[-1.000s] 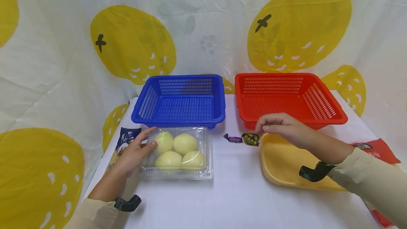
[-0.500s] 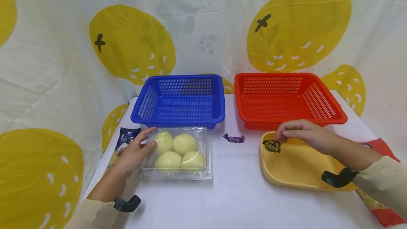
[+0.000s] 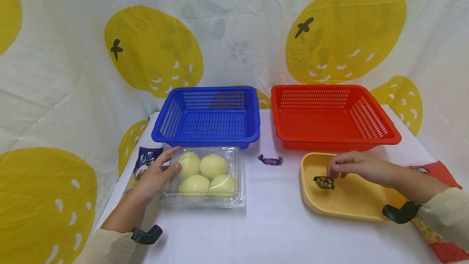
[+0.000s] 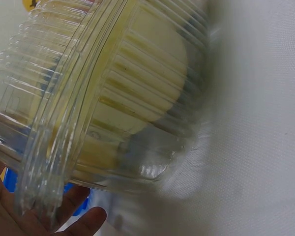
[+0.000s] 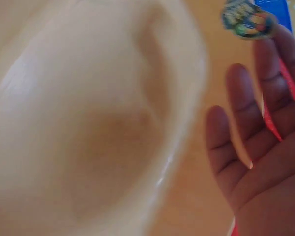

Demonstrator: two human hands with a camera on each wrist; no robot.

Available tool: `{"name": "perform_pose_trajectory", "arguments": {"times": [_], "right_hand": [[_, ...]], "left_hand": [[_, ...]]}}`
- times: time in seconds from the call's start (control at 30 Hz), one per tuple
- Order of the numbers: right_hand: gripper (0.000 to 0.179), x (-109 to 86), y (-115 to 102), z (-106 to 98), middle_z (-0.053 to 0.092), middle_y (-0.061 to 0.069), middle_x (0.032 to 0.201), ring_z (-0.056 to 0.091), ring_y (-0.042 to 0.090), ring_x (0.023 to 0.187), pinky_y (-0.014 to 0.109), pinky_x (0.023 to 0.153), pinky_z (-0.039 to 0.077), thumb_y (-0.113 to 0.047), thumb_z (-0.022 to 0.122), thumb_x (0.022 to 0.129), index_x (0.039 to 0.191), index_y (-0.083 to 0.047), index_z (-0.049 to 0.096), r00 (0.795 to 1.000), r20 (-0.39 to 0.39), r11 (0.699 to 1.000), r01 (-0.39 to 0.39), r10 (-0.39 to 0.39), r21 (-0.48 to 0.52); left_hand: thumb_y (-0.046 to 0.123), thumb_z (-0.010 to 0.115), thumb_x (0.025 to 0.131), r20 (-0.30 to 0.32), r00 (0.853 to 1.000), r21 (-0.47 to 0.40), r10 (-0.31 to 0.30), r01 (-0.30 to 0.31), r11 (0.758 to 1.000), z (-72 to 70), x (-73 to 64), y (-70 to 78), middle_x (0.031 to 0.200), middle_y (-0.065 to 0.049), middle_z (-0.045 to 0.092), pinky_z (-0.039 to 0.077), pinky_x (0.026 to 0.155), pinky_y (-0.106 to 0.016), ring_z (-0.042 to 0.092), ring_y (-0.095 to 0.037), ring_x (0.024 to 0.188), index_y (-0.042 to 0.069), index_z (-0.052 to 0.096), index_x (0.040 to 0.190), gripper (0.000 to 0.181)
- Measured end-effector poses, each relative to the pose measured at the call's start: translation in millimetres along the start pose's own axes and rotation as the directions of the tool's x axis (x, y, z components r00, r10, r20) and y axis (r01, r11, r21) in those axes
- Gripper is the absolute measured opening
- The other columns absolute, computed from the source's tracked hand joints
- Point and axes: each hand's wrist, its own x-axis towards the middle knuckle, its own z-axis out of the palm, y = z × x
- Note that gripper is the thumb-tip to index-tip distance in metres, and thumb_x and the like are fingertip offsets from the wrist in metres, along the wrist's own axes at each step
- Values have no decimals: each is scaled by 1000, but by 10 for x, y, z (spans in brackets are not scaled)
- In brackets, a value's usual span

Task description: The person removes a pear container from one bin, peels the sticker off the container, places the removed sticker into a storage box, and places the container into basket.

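My left hand rests on the left edge of a clear plastic clamshell box, thumb on the lid and fingers extended along the side. Inside the box are several pale yellow-green round fruits. In the left wrist view, fingers show beneath the lid's rim. My right hand pinches a small black-and-gold wrapped candy between thumb and fingertips, over the left part of a yellow tray. The right wrist view shows the candy at the fingertips, with the other fingers fairly straight.
A purple wrapped candy lies on the white cloth between box and tray. Behind stand a blue basket and a red basket. A blue packet lies left of the box; a red packet is at the far right.
My right hand has carried the black-and-gold candy from the cloth beside the purple candy rightward and toward me, over the yellow tray. The left hand and the box have stayed put.
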Motion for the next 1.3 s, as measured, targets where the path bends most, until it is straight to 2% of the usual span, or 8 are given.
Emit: {"name": "perform_pose_trajectory", "arguments": {"times": [0.17, 0.33, 0.53, 0.8, 1.03, 1.2, 1.3], "right_hand": [[26, -11, 106, 75, 75, 5, 112, 66, 20, 101, 28, 86, 55, -14, 51, 112, 121, -12, 75, 989, 59, 991, -131, 133, -35], [23, -5, 168, 108, 73, 4, 114, 63, 18, 101, 26, 87, 53, -17, 56, 110, 123, -12, 75, 976, 96, 980, -189, 193, -56], [22, 16, 162, 103, 72, 0, 113, 61, 14, 99, 24, 85, 50, -22, 61, 109, 123, -15, 76, 965, 98, 965, -229, 242, -125], [20, 28, 77, 130, 72, -8, 107, 60, 10, 94, 24, 82, 54, -25, 69, 105, 121, -17, 77, 972, 93, 949, -185, 214, -255], [18, 49, 39, 135, 70, -16, 100, 59, 4, 89, 24, 79, 55, -30, 74, 102, 118, -21, 77, 982, 80, 911, -126, 170, -392], [19, 47, 36, 134, 68, -19, 99, 59, 3, 88, 25, 79, 55, -33, 75, 101, 118, -23, 77, 983, 72, 891, -120, 168, -438], [22, 43, 35, 129, 68, -20, 100, 58, 2, 88, 27, 79, 56, -36, 75, 100, 118, -24, 77, 984, 55, 865, -119, 167, -487]], "left_hand": [[32, 54, 114, -1, 1000, -1, 7, -7, 1000, 5, -1, -7, 175, -21, 19, 34, 117, -72, 38, -54, 149, 33, 34, 167, 57], [31, 54, 114, 0, 1000, -8, 10, -10, 1000, 7, 1, -17, 175, -21, 19, 34, 117, -72, 37, -54, 150, 33, 34, 167, 57], [30, 53, 114, -3, 1000, -2, 3, -3, 1000, 5, -5, -12, 175, -21, 18, 32, 118, -73, 36, -55, 150, 33, 33, 168, 57], [35, 55, 113, -1, 1000, 2, -2, 2, 1000, 5, 1, -13, 175, -20, 19, 32, 117, -74, 37, -53, 150, 35, 34, 167, 57], [36, 56, 113, -4, 1000, 0, -2, 2, 1000, 8, 0, -20, 175, -21, 19, 34, 116, -73, 38, -52, 149, 36, 36, 166, 57], [37, 56, 113, -2, 1000, -7, 0, 0, 1000, 5, 0, -31, 175, -19, 19, 34, 117, -72, 38, -52, 150, 36, 35, 167, 58], [37, 56, 113, -5, 1000, -18, 3, -3, 1000, -3, 3, -37, 176, -17, 19, 35, 117, -71, 38, -51, 150, 36, 35, 167, 58]]}}
